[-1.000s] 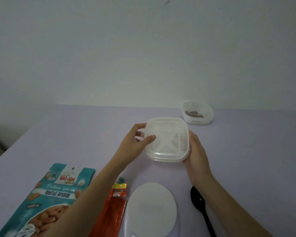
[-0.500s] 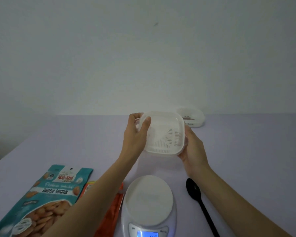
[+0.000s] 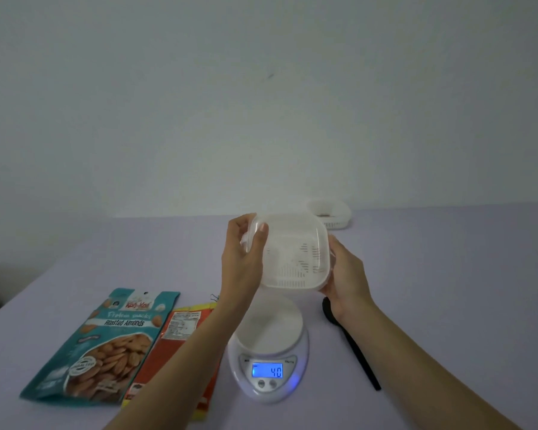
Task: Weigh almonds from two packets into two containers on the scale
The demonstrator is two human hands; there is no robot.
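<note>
Container between left hand, right hand

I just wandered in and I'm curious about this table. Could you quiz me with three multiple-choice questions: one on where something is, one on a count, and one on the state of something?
1. Where is the black spoon?
A. on the table, right of the scale
B. on the scale's plate
C. in a hand

2. How many packets lie on the table?
A. one
B. two
C. three

3. What is the state of the slotted white container?
A. resting on the scale
B. held in the air by both hands
C. upside down on the table

Answers:
1 A: the spoon lies beside the scale's right side.
2 B: a teal packet and an orange packet lie side by side.
3 B: the left hand and right hand grip its sides above the plate.
</note>
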